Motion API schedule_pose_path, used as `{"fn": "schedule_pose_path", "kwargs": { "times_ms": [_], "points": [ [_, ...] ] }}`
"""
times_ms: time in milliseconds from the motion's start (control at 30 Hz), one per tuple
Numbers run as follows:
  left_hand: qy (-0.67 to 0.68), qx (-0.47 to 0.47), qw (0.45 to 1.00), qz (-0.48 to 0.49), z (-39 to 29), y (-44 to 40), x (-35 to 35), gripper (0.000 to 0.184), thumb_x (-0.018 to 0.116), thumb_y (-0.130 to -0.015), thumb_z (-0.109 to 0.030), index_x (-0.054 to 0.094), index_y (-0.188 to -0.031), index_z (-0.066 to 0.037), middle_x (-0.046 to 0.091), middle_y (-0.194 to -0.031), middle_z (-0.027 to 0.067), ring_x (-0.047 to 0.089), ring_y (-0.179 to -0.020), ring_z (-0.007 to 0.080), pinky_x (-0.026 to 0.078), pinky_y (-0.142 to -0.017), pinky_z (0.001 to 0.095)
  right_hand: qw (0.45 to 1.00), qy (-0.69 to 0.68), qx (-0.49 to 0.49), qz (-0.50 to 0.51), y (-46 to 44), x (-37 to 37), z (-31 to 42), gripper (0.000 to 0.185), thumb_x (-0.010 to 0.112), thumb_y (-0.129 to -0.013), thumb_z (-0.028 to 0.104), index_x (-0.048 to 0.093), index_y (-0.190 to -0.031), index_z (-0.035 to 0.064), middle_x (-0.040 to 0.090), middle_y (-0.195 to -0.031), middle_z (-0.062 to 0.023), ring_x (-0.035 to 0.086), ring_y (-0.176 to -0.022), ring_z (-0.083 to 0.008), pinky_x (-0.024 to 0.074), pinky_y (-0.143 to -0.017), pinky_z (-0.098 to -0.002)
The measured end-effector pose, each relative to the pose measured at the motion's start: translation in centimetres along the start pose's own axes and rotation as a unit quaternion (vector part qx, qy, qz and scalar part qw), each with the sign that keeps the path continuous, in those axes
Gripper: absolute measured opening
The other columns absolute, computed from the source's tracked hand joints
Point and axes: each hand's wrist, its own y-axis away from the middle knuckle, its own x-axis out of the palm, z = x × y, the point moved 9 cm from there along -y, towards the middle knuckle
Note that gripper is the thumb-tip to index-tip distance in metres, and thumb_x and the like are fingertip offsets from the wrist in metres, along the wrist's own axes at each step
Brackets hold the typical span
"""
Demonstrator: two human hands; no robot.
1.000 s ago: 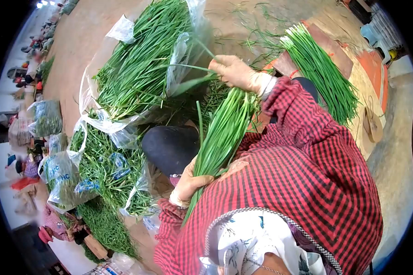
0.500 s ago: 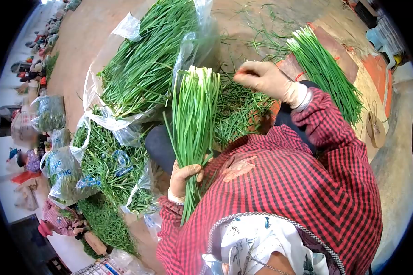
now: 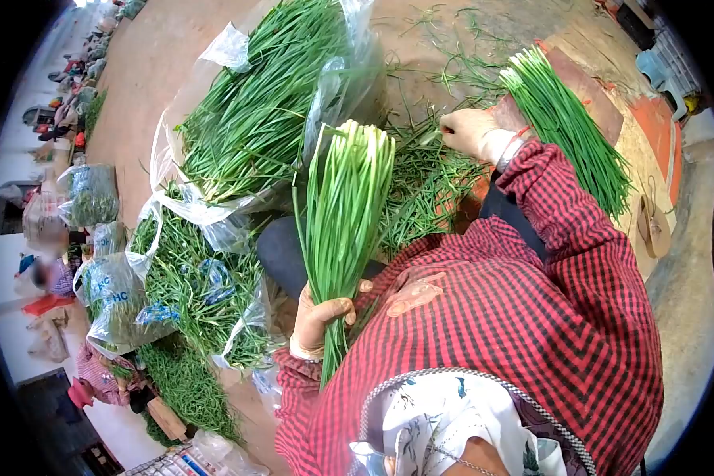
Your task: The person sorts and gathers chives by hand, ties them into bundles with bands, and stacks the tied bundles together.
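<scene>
In the head view, my gloved left hand (image 3: 323, 319) is wrapped round the lower, leafy part of a bunch of garlic chives (image 3: 349, 202). The bunch stands nearly upright, its pale cut ends at the top. To the right of those ends, my gloved right hand (image 3: 470, 133) is held with fingers curled together, over a heap of loose chive trimmings (image 3: 424, 186). Whether anything thin is pinched in it is hidden. A large clear plastic bag (image 3: 163, 155) full of chives (image 3: 270, 103) lies beyond my left hand.
A second chive bunch (image 3: 567, 131) lies on a board (image 3: 639, 174) at the right, near a sandal-like brown object (image 3: 653, 226). Bags of greens (image 3: 194, 285) and a pile of cuttings (image 3: 186, 385) fill the left. Another person (image 3: 99, 377) works at far left.
My right hand has moved right and slightly away from the bunch, its fingers now more curled. The bunch in my left hand has tilted a little to the right at the top.
</scene>
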Motion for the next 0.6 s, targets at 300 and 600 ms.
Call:
{"fn": "schedule_pose_path", "kwargs": {
  "times_ms": [300,600],
  "points": [
    [-0.067,-0.013,0.998,0.014,0.6,-1.5,1.9,0.047,0.057,-0.076,0.01,0.051,-0.122,0.001,0.067,-0.105,0.0176,0.058,-0.064,0.0143,0.049,-0.059,0.0256,0.912,-0.327,-0.228,-0.097,1.4,-4.7,8.3,0.03,0.071,-0.079,0.03,0.063,-0.096,0.0062,0.059,-0.113,-0.014,0.056,-0.109,-0.0288,0.0432,-0.095,-0.0361],
    [-0.061,-0.01,0.998,0.007,1.9,-1.7,1.7,0.048,0.06,-0.075,0.006,0.054,-0.122,-0.001,0.068,-0.106,0.0127,0.062,-0.078,0.0116,0.048,-0.065,0.0236,0.945,-0.084,-0.182,-0.259,2.2,-3.5,7.5,0.015,0.059,-0.075,0.016,0.055,-0.082,0.0031,0.055,-0.084,-0.0142,0.06,-0.078,-0.0343,0.0502,-0.071,-0.0431]
  ]
}}
